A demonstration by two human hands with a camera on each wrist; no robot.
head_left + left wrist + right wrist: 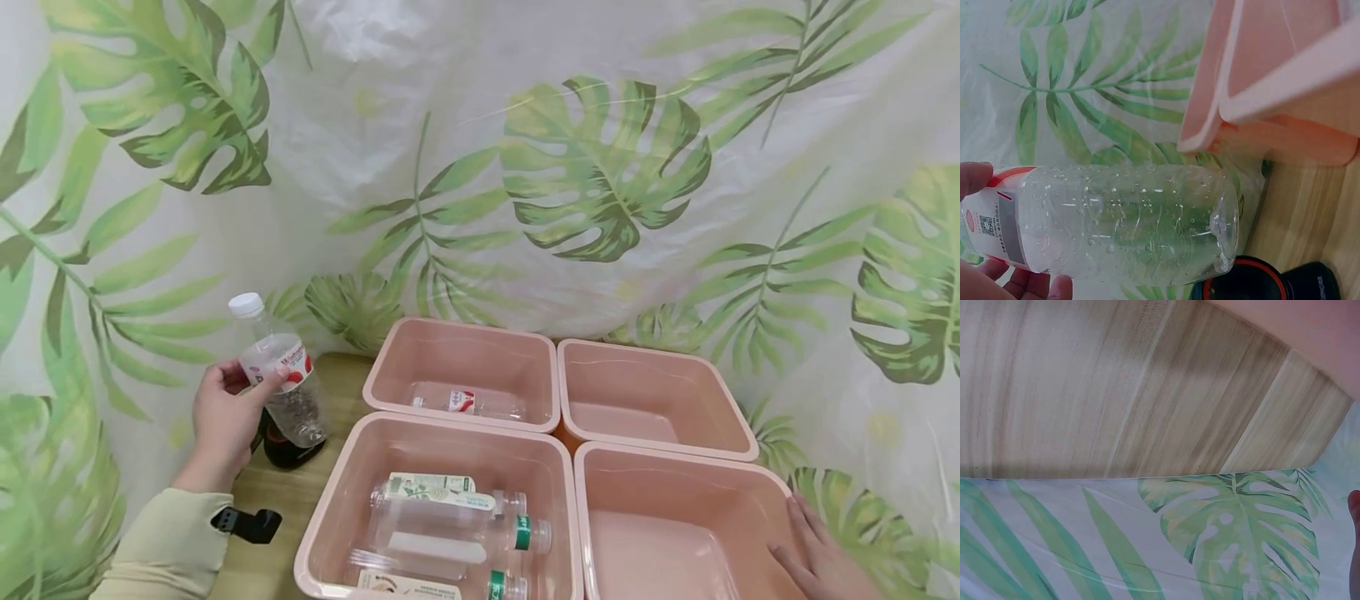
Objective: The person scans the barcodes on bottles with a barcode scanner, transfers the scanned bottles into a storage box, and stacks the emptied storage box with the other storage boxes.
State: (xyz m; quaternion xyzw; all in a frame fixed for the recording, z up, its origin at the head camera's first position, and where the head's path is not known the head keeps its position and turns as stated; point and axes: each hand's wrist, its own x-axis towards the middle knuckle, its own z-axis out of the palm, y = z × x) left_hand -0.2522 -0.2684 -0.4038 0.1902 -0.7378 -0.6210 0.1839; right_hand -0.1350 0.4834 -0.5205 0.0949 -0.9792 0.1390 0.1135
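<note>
My left hand (pixel 228 417) grips a clear plastic bottle (pixel 288 375) with a white cap and a red-and-white label, tilted, left of the pink bins. In the left wrist view, fingers and thumb wrap the bottle's (pixel 1129 225) label, and droplets cling inside its clear wall. Behind the bottle's base, a black object (pixel 288 452) is partly hidden on the table. At the lower right, my right hand (pixel 825 554) rests its fingers on the outer rim of the front right bin (pixel 690 462). Only a fingertip of that hand shows at the right wrist view's edge.
Beside it stand the front left bin (pixel 442 423), with several clear bottles lying inside, the back left bin (pixel 480 333), with one red-labelled bottle (pixel 462 402), and the back right bin (pixel 652 352). All sit on a wooden table (pixel 341 392) before a leaf-print sheet (pixel 465 275).
</note>
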